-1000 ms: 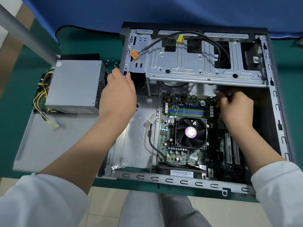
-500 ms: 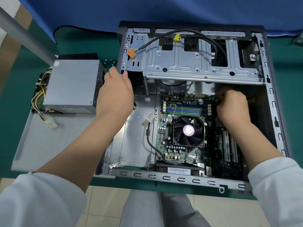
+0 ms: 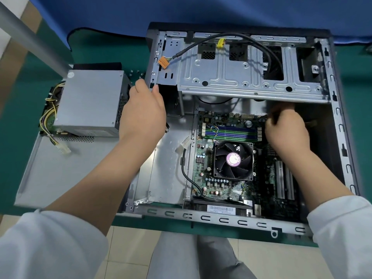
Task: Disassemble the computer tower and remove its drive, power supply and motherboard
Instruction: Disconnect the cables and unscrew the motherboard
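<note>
Freeing motherboard (image 3: pixel 231 158), judging by layout: power supply (image 3: pixel 88 101) already out on surface, outboard of left hand (image 3: pixel 144 111), whose grip curls round tower (image 3: pixel 340 125) edge. Right hand (image 3: pixel 285 129) curled at board's far corner; contents hidden. Next: lift board clear.

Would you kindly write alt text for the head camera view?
A person's left hand grips the left edge of an open computer case, while the right hand works at the upper right corner of the motherboard still inside. The removed power supply rests on the detached side panel at left.
</note>
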`<action>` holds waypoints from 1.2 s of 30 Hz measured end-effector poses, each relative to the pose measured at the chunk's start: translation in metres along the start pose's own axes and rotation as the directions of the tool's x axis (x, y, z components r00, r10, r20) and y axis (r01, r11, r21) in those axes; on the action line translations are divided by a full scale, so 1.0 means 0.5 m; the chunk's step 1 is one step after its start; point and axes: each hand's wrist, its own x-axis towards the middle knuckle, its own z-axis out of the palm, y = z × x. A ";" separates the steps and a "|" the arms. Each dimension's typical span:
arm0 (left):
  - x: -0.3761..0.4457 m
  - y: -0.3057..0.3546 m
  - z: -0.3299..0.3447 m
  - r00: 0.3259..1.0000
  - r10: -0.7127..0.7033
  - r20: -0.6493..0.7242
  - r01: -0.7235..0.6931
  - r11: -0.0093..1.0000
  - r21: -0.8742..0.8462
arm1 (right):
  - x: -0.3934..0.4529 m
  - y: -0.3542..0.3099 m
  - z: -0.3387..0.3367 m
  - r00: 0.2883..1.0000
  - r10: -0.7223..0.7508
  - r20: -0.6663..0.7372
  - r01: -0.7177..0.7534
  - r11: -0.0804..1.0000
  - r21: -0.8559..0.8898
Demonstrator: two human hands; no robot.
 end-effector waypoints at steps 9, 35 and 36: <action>0.001 -0.001 -0.001 1.000 0.009 -0.006 -0.009 1.000 -0.014 | -0.001 -0.004 -0.006 1.000 0.006 -0.030 -0.004 0.998 0.060; 0.002 -0.002 0.004 1.000 -0.001 -0.008 0.000 1.000 -0.024 | -0.006 0.002 -0.008 0.997 0.070 -0.035 -0.069 0.997 0.023; 0.002 -0.002 0.004 1.000 -0.001 -0.011 0.001 1.000 -0.029 | -0.006 0.002 -0.009 0.997 0.072 -0.032 -0.071 0.997 0.022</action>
